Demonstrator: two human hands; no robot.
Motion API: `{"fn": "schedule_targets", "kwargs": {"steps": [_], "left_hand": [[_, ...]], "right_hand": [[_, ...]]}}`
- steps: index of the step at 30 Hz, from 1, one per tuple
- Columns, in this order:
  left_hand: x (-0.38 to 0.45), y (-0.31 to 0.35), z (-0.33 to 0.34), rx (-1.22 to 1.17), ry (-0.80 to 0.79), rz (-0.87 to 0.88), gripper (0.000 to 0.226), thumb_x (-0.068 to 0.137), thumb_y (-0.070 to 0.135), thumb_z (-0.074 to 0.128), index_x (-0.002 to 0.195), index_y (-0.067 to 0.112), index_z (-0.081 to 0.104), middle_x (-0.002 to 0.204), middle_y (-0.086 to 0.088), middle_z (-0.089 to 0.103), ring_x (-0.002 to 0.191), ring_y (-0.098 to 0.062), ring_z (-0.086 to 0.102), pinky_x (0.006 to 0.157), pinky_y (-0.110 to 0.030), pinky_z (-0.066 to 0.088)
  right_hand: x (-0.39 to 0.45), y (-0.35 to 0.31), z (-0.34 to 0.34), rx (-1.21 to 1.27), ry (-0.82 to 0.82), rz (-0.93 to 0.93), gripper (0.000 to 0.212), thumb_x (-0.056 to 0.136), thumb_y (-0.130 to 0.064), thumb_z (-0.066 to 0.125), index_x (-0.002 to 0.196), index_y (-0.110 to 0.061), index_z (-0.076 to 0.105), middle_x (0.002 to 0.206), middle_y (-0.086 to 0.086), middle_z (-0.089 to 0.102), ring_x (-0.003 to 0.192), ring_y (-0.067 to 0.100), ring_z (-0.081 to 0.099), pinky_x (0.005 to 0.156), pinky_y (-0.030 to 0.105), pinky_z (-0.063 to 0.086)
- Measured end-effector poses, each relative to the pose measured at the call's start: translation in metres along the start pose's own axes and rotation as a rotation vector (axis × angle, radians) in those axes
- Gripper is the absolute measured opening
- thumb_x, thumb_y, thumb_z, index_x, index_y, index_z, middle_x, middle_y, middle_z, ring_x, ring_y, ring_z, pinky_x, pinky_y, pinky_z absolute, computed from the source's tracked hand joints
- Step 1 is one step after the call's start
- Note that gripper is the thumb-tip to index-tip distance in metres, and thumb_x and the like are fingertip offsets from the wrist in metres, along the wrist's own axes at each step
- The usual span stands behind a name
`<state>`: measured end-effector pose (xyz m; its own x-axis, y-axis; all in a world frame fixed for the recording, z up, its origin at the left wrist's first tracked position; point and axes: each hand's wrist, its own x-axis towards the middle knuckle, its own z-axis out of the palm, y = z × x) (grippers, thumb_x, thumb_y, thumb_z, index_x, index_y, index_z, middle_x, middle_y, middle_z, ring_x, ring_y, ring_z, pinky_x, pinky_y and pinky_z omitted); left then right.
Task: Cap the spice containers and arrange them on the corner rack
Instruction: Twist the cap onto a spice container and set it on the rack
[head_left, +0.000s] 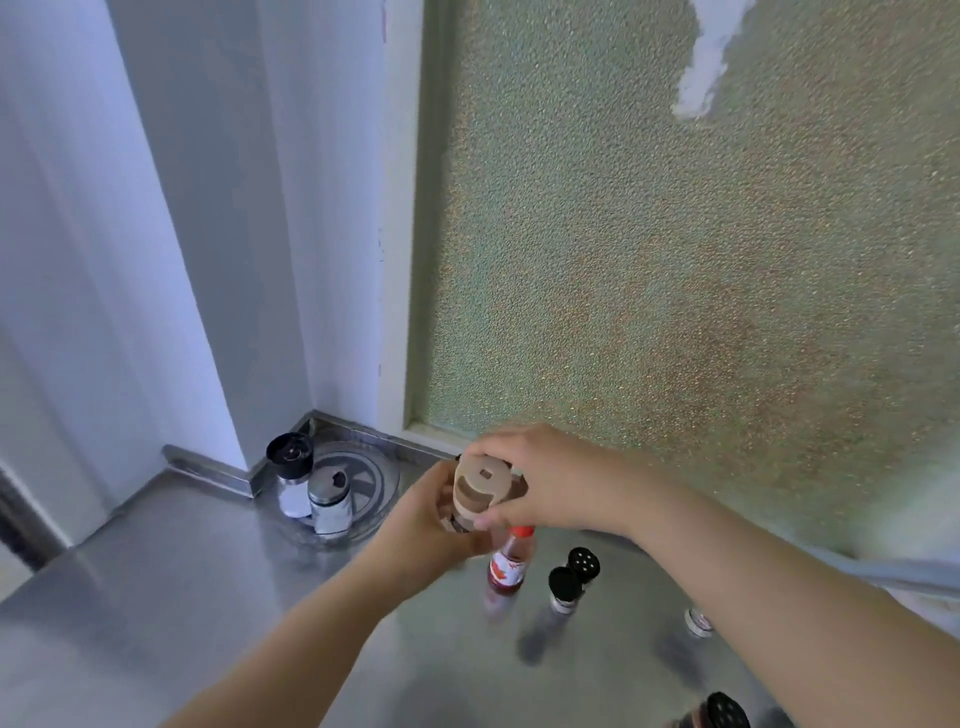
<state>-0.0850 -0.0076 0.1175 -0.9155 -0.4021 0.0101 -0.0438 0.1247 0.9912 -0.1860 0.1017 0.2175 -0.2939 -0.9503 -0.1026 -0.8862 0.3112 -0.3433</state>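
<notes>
My left hand (426, 519) grips the body of a spice jar from below, above the steel counter. My right hand (540, 478) curls around its tan lid (475, 491), which sits on top of the jar. In the corner lies the round rack (374, 483), bearing a black-capped grinder (291, 467) and a silver-topped shaker (329, 501). Under my hands stands a red-capped sauce bottle (506, 566). Beside it are two black-lidded shakers (571, 577).
A small jar (697, 622) stands at the right on the steel counter (182, 571), and another black-lidded shaker (722, 712) shows at the bottom edge. White walls close the left side; a frosted glass pane (675, 260) rises behind.
</notes>
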Motion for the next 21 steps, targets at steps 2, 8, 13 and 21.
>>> {"fn": "schedule_targets", "kwargs": {"steps": [2,8,13,21], "left_hand": [[-0.001,-0.021,-0.013,0.018,0.034,-0.064,0.053,0.06,0.017,0.082,0.105,0.021,0.055,0.103,-0.004,0.069,0.099,-0.024,0.065,0.084,-0.043,0.056],[-0.003,-0.072,-0.051,0.203,0.105,-0.225,0.082,0.056,0.038,0.082,0.126,0.033,0.04,0.127,0.007,0.036,0.12,-0.012,0.041,0.104,-0.029,0.033],[0.001,-0.104,-0.09,0.179,0.261,-0.317,0.066,0.07,0.023,0.077,0.127,0.026,0.042,0.124,0.005,0.044,0.11,-0.011,0.049,0.09,-0.025,0.042],[0.017,-0.126,-0.133,0.286,0.277,-0.285,0.053,0.073,0.015,0.074,0.119,0.025,0.049,0.12,0.007,0.05,0.105,-0.007,0.049,0.085,-0.014,0.034]], "right_hand": [[0.017,-0.001,0.02,0.022,-0.034,-0.006,0.045,0.075,-0.04,0.073,0.113,-0.023,0.056,0.107,-0.006,0.058,0.095,0.01,0.052,0.086,0.032,0.044],[0.073,0.002,0.072,0.093,-0.115,0.025,0.02,0.082,-0.028,0.066,0.093,-0.025,0.049,0.091,-0.009,0.049,0.072,0.0,0.045,0.061,0.009,0.031],[0.127,0.015,0.094,0.127,-0.067,0.117,0.043,0.084,-0.022,0.066,0.123,-0.012,0.051,0.122,0.003,0.056,0.109,0.019,0.053,0.083,0.018,0.038],[0.209,0.031,0.135,0.128,-0.048,0.144,0.042,0.084,-0.006,0.064,0.123,-0.006,0.051,0.126,0.011,0.055,0.116,0.025,0.052,0.094,0.027,0.036]]}}
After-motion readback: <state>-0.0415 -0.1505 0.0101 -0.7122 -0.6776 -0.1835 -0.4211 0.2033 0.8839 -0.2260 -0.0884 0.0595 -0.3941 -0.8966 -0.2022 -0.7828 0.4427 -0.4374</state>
